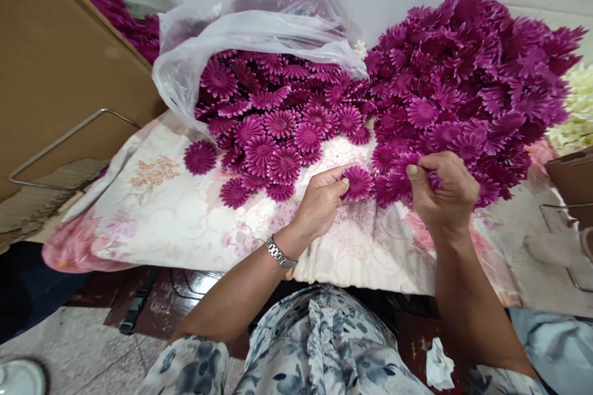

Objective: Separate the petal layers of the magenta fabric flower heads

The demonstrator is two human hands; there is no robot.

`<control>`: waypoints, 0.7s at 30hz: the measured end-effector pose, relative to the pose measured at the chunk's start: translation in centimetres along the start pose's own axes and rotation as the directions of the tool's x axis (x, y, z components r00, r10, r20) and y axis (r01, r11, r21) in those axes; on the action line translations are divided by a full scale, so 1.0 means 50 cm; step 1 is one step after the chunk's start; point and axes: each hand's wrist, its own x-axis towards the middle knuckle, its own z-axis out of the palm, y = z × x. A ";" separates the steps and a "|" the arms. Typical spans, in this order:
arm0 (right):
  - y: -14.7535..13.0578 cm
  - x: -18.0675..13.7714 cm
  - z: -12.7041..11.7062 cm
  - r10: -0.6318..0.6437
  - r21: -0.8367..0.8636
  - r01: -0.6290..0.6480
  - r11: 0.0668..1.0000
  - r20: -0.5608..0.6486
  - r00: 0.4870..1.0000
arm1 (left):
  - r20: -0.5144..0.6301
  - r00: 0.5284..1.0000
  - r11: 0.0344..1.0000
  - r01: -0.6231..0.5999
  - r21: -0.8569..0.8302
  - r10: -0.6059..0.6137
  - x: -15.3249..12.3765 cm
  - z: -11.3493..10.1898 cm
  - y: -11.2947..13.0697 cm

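Floral cloth [176,210]: spread over the whole work surface, front edge hanging toward the lap; a pale backing against which dark pieces show up well.
Cardboard panel [55,62]: propped at the left edge, walling that side off.
Loose heap [472,74]: purple flower heads piled high at right against the tiled wall, with the foot of the pile directly under the right hand for short reaches.
Plastic bag [259,24]: laid on its side at centre rear, mouth open toward the lap, so contents slide out without lifting.
Spill of flat heads [278,129]: fanned out from the bag mouth, mostly face up, touching the heap at its right end.
Cream flowers [577,105]: small batch at far right, set behind the purple heap and apart from the hands.
Right hand [445,188]: fingers curled narrow, thumb pressed down, pinching a petal cluster [402,180] at the foot of the heap; possibly lifted free of the pile, not resolvable behind the knuckles.
Left hand [322,200]: closed in a fingertip pinch on a single flower head [357,182], held face up, just beside the right thumb and above the cloth, edge gripped so the centre stays exposed.
Stray head [200,157]: alone on the cloth, left of the spill.
Wristwatch [280,253]: metal band on the left wrist, clear of the pieces.
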 end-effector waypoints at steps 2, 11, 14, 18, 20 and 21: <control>0.017 0.002 -0.013 -0.032 -0.103 0.040 0.994 0.082 0.996 | -0.014 1.000 1.000 -0.002 -0.009 0.002 0.001 0.000 0.004; -0.046 -0.006 0.025 -0.190 0.111 0.173 0.979 0.172 0.967 | 0.075 0.997 0.999 0.028 -0.033 -0.025 -0.003 0.005 -0.005; -0.061 -0.014 0.045 -0.179 0.136 0.151 0.979 0.224 0.958 | 0.119 0.992 0.999 0.038 -0.007 -0.037 -0.008 0.009 -0.012; -0.058 -0.018 0.051 -0.159 0.119 0.135 0.984 0.219 0.963 | 0.130 0.991 1.000 0.016 0.010 -0.017 -0.008 0.012 -0.014; -0.058 -0.018 0.051 -0.145 0.120 0.122 0.985 0.206 0.968 | 0.127 0.992 1.000 0.000 0.003 -0.001 -0.006 0.011 -0.014; -0.058 -0.017 0.050 -0.138 0.132 0.113 0.985 0.196 0.971 | 0.124 0.992 1.000 -0.007 -0.003 0.007 -0.005 0.011 -0.014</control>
